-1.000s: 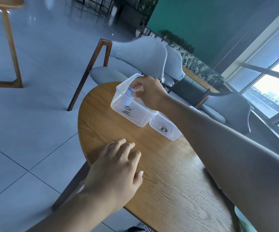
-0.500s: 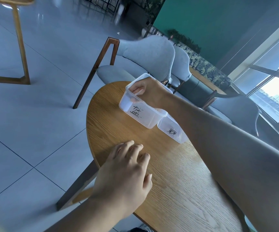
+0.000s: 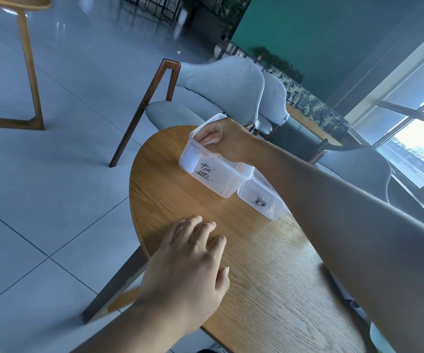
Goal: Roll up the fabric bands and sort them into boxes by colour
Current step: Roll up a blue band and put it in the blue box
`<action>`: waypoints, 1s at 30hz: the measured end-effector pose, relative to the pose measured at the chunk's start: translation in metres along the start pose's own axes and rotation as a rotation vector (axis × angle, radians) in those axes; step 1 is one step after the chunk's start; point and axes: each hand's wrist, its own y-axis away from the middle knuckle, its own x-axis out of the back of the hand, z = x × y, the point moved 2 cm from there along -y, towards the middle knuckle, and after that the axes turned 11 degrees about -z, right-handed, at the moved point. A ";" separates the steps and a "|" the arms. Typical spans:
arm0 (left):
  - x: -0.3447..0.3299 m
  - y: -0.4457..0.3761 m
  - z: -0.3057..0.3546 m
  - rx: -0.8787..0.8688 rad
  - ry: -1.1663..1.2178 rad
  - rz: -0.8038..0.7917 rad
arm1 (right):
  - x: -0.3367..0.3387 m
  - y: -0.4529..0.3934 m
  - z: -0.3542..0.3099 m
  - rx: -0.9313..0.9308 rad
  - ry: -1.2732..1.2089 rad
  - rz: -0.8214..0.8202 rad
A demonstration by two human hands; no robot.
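Note:
Two clear plastic boxes with handwritten labels stand side by side at the far end of the round wooden table [image 3: 269,271]. My right hand [image 3: 227,141] reaches down into the left box [image 3: 218,180], fingers curled on a pale blue rolled fabric band [image 3: 193,159], which shows dimly through the box wall at its far left corner. My right forearm crosses over the right box [image 3: 261,203], hiding most of its inside. My left hand [image 3: 193,261] rests on the table near its left edge, fingers loosely bent and holding nothing.
A grey upholstered chair with a dark wooden frame [image 3: 221,90] stands just behind the boxes, with more chairs to its right. The table's curved edge runs close on the left, above a tiled floor. A wooden table leg [image 3: 30,72] stands at far left.
My right hand has gone from above the left box's rim down inside it with the blue roll. The view has shifted slightly. My left hand stays in place.

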 end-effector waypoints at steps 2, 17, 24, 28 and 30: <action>0.000 0.000 0.000 0.002 -0.003 0.000 | 0.000 0.000 -0.001 -0.020 0.025 0.030; 0.000 0.000 -0.001 0.002 0.004 0.003 | 0.001 0.008 -0.008 -0.062 0.063 0.129; -0.002 -0.001 -0.002 0.002 0.007 -0.006 | 0.003 0.015 -0.004 -0.076 0.065 0.146; -0.002 -0.001 -0.001 0.003 0.011 -0.016 | 0.003 0.017 -0.002 -0.092 0.072 0.137; -0.003 -0.002 -0.002 0.004 0.013 -0.018 | 0.003 0.017 -0.002 -0.100 0.065 0.135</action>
